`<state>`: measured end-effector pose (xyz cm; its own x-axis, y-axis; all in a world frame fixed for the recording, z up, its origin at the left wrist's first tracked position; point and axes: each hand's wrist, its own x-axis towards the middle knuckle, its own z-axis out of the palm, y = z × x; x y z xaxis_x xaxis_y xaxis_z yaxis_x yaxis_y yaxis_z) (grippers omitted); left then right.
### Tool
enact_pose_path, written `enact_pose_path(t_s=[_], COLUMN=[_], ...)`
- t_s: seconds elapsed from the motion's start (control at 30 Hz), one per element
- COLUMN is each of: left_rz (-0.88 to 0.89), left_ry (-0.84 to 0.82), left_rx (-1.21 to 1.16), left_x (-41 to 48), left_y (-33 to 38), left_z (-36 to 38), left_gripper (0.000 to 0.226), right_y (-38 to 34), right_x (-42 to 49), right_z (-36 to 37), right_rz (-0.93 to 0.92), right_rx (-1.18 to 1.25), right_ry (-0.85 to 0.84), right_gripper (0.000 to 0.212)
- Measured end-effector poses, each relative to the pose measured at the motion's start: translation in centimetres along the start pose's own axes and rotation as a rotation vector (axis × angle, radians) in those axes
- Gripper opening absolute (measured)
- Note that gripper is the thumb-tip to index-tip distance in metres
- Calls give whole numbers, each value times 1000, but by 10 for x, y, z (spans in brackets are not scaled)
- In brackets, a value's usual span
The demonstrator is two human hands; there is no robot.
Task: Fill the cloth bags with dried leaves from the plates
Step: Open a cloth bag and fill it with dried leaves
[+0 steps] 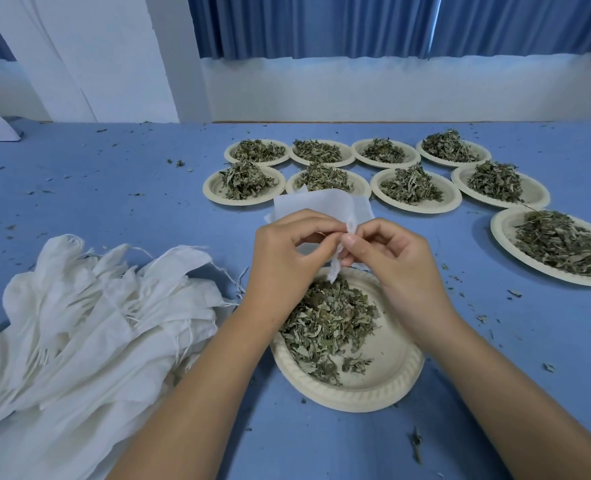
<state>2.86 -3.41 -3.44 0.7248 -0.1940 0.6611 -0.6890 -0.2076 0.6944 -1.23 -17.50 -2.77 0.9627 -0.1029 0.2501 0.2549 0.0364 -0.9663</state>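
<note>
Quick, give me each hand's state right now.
Left hand: closed, fingers pinching the white cloth bag.
Right hand: closed, fingers pinching the same bag's edge above the near plate.

You have ten paper plates of dried leaves: a back row of four (256,152), a second row of four (244,185), one off to the right (554,244), one nearest you (347,341). One cloth bag (322,204) is raised; the heap of bags (79,323) can't be counted.

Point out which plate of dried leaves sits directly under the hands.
The nearest plate, beneath both hands holding the cloth bag. The other nine lie farther back or off to the right.
</note>
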Motion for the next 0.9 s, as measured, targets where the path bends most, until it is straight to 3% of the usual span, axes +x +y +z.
enact_pose_path(t_s=[0.2, 0.37, 0.47, 0.6, 0.67, 0.77, 0.83, 0.9], left_rz=[27, -150, -232, -265, -240, -118, 4, 124], left_ry=[-71, -51, -40, 133, 318, 517, 572, 537], left_rx=[-48, -193, -140, -95, -99, 26, 196, 338], left_x=[-1, 1, 2, 5, 9, 11, 10, 9], left_y=[0, 1, 0, -3, -5, -7, -8, -12], left_z=[2, -1, -3, -15, -26, -37, -39, -39], left_gripper=[24, 21, 23, 29, 28, 21, 18, 17], right_y=[2, 4, 2, 1, 1, 5, 8, 7], right_x=[4, 4, 4, -1, -6, -14, -16, -15], right_z=[-7, -8, -9, -4, 1, 11, 15, 13], right_rz=[-101, -167, -188, -181, -194, -227, -310, -372], right_rx=[1, -43, -41, -71, -209, -577, -771, -841], right_ry=[31, 24, 23, -18, -150, -527, -726, -797], right_gripper=[8, 8, 9, 12, 10, 17, 21, 17])
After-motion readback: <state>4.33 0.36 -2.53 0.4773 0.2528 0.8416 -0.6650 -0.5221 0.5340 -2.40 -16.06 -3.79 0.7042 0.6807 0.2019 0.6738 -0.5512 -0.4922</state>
